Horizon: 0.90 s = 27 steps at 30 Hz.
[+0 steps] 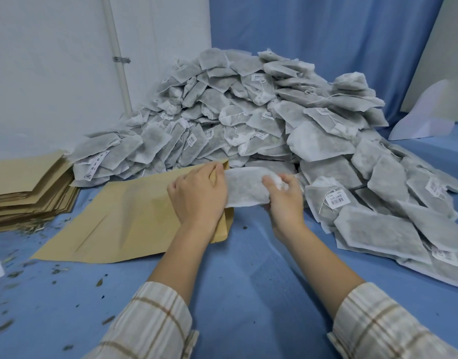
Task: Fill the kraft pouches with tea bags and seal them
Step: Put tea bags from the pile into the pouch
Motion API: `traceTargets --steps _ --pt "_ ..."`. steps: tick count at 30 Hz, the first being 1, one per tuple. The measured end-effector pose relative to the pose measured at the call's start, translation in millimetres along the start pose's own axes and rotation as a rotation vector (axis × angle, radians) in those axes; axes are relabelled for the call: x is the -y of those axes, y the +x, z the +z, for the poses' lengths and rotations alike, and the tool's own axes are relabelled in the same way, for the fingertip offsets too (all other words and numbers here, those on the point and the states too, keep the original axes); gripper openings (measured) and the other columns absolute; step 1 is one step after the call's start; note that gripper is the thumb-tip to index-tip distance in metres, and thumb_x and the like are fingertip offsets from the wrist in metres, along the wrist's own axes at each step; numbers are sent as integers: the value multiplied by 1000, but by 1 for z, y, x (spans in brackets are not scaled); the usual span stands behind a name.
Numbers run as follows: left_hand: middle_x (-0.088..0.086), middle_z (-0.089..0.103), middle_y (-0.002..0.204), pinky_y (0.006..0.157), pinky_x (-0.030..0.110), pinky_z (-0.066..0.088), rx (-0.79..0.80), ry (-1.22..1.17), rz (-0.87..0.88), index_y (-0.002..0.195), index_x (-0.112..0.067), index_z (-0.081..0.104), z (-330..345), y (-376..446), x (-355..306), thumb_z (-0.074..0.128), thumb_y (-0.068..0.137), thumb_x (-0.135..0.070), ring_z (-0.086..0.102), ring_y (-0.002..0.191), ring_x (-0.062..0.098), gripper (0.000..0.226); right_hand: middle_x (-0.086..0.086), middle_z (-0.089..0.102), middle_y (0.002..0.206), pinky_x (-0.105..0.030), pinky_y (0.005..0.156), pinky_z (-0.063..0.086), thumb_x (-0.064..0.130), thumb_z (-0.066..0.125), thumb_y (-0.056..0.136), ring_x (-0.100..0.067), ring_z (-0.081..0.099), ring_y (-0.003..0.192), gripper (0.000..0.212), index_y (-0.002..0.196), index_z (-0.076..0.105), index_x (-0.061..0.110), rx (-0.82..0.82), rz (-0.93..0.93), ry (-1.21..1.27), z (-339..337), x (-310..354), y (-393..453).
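A kraft pouch (124,218) lies flat on the blue cloth, its mouth pointing right. My left hand (196,195) grips the upper lip of that mouth. My right hand (284,198) holds the right end of a grey-white tea bag (244,187), whose left end sits at the pouch mouth under my left fingers. A big heap of tea bags (248,117) with white tags rises behind and to the right of both hands.
A stack of flat kraft pouches (25,187) sits at the left edge. Loose tea leaves (12,275) litter the blue cloth (248,281) at the lower left. A white wall stands at the back left and a blue curtain behind the heap.
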State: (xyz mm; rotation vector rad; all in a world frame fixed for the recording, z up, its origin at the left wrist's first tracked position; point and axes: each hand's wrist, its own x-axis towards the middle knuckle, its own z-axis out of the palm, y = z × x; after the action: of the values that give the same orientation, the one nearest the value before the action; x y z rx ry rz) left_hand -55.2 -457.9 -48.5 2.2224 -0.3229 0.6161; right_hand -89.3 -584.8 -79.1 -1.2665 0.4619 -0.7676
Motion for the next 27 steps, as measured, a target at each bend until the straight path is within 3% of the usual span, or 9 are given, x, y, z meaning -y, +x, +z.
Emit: traceTargets --steps 4,7,9,12,15,18,21,25,27 --pt "1 70 95 86 33 32 47 3 88 96 -28 67 3 -8 -14 39 97 -39 58 96 26 31 1 58 85 -18 70 44 19 53 93 -16 57 79 8 95 51 12 270 -127 -540 24 -7 -15" --pt "2 69 93 85 32 31 60 -1 105 99 -28 67 5 -9 -17 38 98 -38 58 95 25 31 2 47 64 -12 55 36 2 42 94 -12 42 64 32 63 46 10 484 -204 -737 38 -5 -22" --pt "4 70 98 87 33 34 76 10 69 107 -30 66 3 -5 -13 37 98 -39 58 97 27 32 -3 57 78 -14 65 44 0 45 94 -12 47 76 20 80 59 6 702 -206 -844 42 0 -27" --pt "5 69 101 87 34 34 85 45 43 108 -30 65 1 -2 -6 36 98 -39 58 99 27 33 7 56 75 -2 50 38 -6 43 91 8 52 58 24 93 58 13 879 -100 -657 37 6 -27" --pt "5 69 100 87 34 35 75 50 27 107 -30 66 0 0 0 37 98 -39 57 99 28 32 4 67 92 -12 75 50 -2 49 91 9 60 73 28 110 59 15 593 -145 -410 21 5 -11" --pt "5 69 92 85 35 35 62 47 9 98 -28 67 0 1 3 36 98 -38 56 91 28 33 -8 57 123 -32 97 42 28 61 87 -19 54 106 39 123 53 17 12 -351 -1052 -6 -5 17" --pt "5 68 90 87 35 36 71 44 4 98 -28 67 2 0 3 36 98 -39 56 89 28 32 -19 33 137 -37 102 29 52 62 80 -35 36 121 78 140 28 16 -82 -263 -1490 -25 -22 30" --pt "4 68 87 87 36 37 61 32 0 95 -29 68 3 0 3 37 97 -39 49 79 24 32 -22 44 133 -40 90 38 14 45 93 -37 43 117 51 140 26 8 -180 -330 -1294 -24 -23 37" --pt "4 68 87 87 36 37 62 31 -1 94 -29 67 3 1 4 37 97 -40 51 81 25 32 -16 57 119 -36 81 42 14 44 93 -33 53 107 46 137 33 9 -203 -483 -1005 -21 -18 33"
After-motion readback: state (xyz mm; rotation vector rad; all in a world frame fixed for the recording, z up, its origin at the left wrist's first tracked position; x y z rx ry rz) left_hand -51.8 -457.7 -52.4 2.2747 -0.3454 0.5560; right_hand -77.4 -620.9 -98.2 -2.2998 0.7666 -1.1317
